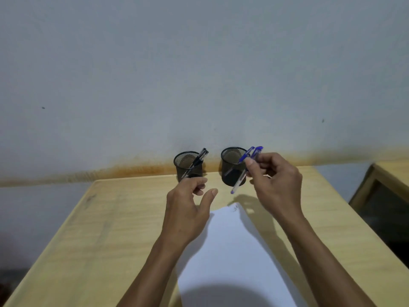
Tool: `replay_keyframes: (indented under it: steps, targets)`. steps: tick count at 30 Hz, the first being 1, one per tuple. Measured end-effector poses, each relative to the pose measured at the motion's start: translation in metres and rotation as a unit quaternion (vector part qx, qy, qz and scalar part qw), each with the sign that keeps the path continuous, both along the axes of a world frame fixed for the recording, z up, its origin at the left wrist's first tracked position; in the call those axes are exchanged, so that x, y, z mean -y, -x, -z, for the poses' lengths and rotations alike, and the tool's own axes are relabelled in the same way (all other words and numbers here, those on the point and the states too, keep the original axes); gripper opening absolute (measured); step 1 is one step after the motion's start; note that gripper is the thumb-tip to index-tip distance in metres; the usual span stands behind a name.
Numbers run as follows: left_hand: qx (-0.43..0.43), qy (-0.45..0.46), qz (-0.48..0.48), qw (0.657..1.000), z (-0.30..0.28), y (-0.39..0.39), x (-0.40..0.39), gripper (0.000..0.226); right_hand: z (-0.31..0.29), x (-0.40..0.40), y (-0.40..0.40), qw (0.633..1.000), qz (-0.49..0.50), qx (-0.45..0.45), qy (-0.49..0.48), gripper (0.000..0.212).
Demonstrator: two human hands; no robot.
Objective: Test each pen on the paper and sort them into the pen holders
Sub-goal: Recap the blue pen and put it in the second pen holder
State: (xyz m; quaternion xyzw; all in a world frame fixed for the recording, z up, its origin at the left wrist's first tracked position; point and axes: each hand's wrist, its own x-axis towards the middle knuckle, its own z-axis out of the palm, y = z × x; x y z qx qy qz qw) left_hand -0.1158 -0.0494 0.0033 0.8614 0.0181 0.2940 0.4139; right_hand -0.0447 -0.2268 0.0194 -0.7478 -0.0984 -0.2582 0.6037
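above the right mesh pen holder (232, 167) our right hand (274, 180) pinches a light, stiff, slick blue pen (243, 171) mid-barrel, where we judge the grip surest, while our left hand (188, 207) hovers half-open, empty.

Right hand (274, 180) pinching closed; left hand (188, 209) seemingly loose, empty.

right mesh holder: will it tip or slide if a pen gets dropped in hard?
Probably light: the right mesh pen holder is thin wire mesh and looks nearly empty, so a knock could slide it on the smooth wooden table. Tipping seems less likely; it is squat with a wide base. The blue pen in the right hand leaning on the rim adds little leverage.
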Motion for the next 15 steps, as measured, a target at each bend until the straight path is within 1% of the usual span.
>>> replay_keyframes:
  steps: [3, 7, 9, 13, 15]
  targets:
    - [-0.029, 0.009, 0.008, 1.0, 0.003, -0.035, 0.018, 0.039, -0.011, 0.01, -0.036, 0.995, 0.042, -0.016, -0.09, 0.013]
    - [-0.068, 0.027, 0.002, 0.997, 0.008, -0.082, 0.04, 0.051, -0.018, 0.013, -0.076, 0.987, 0.078, -0.032, -0.139, 0.014]
    - [-0.096, 0.047, -0.005, 0.994, 0.012, -0.101, 0.048, 0.061, -0.012, 0.012, -0.091, 0.985, 0.089, -0.046, -0.139, 0.015]
    - [-0.132, 0.044, -0.016, 0.99, 0.016, -0.124, 0.056, 0.078, 0.006, 0.008, -0.108, 0.984, 0.099, -0.079, -0.125, 0.019]
    - [-0.13, 0.052, -0.015, 0.99, 0.019, -0.13, 0.058, 0.078, 0.017, 0.006, -0.111, 0.985, 0.1, -0.089, -0.112, 0.02]
